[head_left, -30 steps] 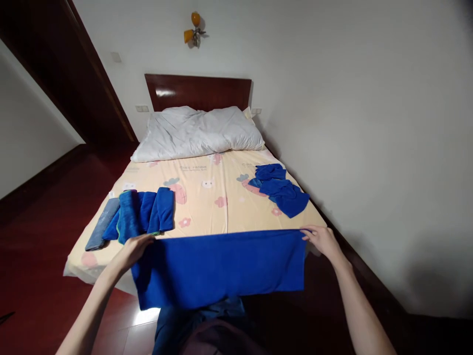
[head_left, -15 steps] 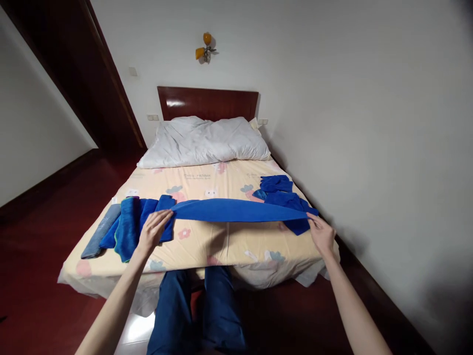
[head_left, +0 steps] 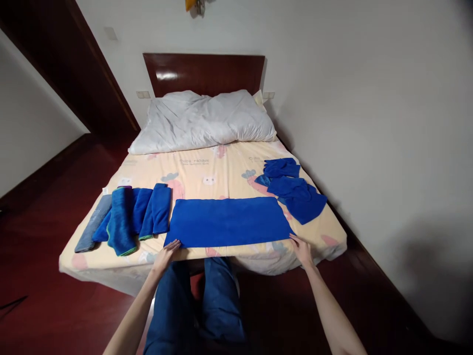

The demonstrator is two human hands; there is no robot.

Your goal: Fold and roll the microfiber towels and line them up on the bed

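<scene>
A blue towel (head_left: 227,222) lies flat across the near part of the bed, its long side parallel to the bed's front edge. At its near left corner, my left hand (head_left: 168,251) pinches the edge, with the fingers close together. My right hand (head_left: 301,248) grips the near right corner in the same way. Left of the towel is a row of folded towels (head_left: 123,222) in blue and grey-blue, some with green trim. A loose pile of crumpled blue towels (head_left: 297,192) lies to the right.
The bed (head_left: 207,170) has a cream sheet with carrot and rabbit prints. A rumpled white quilt (head_left: 207,121) lies at its far end, before a dark red wooden headboard (head_left: 207,71). A white wall (head_left: 369,123) runs along the right, and my legs (head_left: 221,301) touch the front edge.
Both hands have come down and nearer with the blue towel, which was stretched in the air and now lies spread on the bed. My view has tilted down.
</scene>
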